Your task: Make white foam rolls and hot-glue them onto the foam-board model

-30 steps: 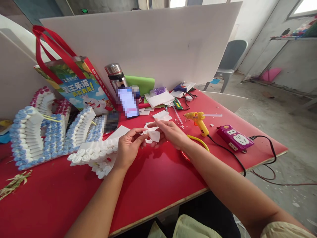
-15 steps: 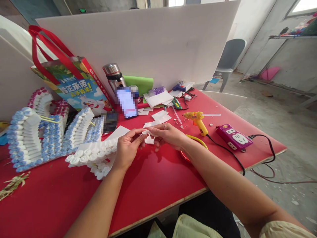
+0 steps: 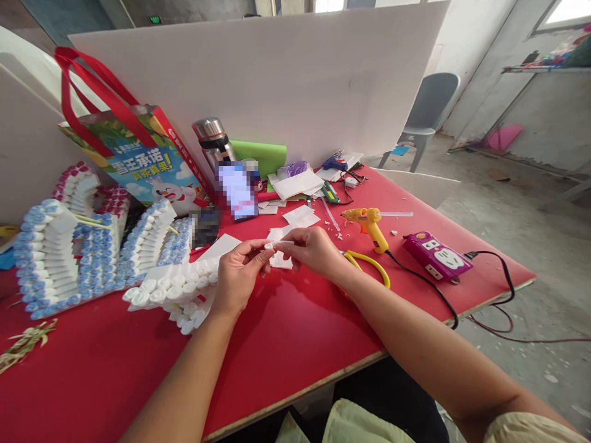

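Between my two hands is a small rolled white paper flower (image 3: 269, 246), seen end-on at the fingertips. My left hand (image 3: 240, 271) pinches the roll between thumb and fingers. My right hand (image 3: 311, 251) closes on the loose paper strip that runs out of its right side. Just left of my left hand stands a white structure covered with rows of similar white rolls (image 3: 161, 289). White paper pieces (image 3: 281, 261) lie on the table behind my fingers. The undersides of the fingers are partly hidden.
On the red table (image 3: 295, 344) are a yellow glue gun (image 3: 369, 227), a purple power socket (image 3: 436, 255), yellow-handled pliers or scissors (image 3: 373, 264), a phone (image 3: 237, 191) and a steel flask (image 3: 212, 141). Blue-and-white roll structures (image 3: 50, 258) and a printed bag (image 3: 148, 154) stand left.
My right hand's fingers have drawn in and closed more on the paper strip, shifting slightly. My left hand keeps its pinch in nearly the same place.
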The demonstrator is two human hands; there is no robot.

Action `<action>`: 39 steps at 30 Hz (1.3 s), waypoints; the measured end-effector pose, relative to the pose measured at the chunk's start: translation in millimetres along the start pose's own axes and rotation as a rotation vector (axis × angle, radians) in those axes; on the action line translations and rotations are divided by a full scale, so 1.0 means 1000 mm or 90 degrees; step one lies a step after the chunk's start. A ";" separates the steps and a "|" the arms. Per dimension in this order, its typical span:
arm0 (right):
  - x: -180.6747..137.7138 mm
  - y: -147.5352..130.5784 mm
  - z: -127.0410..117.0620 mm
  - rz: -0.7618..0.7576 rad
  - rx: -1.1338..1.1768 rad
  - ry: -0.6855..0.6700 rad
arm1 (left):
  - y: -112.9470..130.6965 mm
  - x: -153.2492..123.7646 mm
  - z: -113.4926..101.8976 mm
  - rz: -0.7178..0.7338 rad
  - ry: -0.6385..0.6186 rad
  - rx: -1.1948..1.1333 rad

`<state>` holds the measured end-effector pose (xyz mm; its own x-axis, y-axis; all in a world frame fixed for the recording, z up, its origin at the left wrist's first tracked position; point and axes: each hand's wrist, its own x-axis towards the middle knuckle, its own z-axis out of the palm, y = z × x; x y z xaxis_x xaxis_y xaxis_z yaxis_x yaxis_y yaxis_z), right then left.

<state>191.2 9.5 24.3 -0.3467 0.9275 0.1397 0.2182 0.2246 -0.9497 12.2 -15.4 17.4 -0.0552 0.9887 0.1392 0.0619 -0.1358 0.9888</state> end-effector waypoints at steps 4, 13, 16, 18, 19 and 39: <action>-0.004 -0.004 0.005 -0.071 -0.095 0.080 | 0.000 -0.001 0.003 -0.001 0.012 -0.010; -0.006 0.000 0.003 -0.279 -0.181 0.066 | 0.000 -0.002 0.001 -0.002 0.010 -0.033; -0.005 -0.001 0.001 -0.284 -0.193 0.040 | 0.000 -0.002 0.000 -0.006 -0.006 -0.049; -0.006 -0.001 -0.001 -0.277 -0.199 0.026 | 0.001 -0.001 -0.001 -0.006 -0.014 -0.056; -0.006 -0.002 -0.001 -0.274 -0.201 0.023 | 0.001 -0.001 -0.002 -0.006 -0.018 -0.055; -0.003 0.004 -0.008 -0.382 -0.265 -0.012 | -0.004 -0.005 0.000 0.051 -0.023 0.018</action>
<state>200.3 9.8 22.2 -0.5309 0.6039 0.5945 0.3132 0.7917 -0.5246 12.4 -19.5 12.7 -0.0131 0.9766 0.2146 0.0926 -0.2125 0.9728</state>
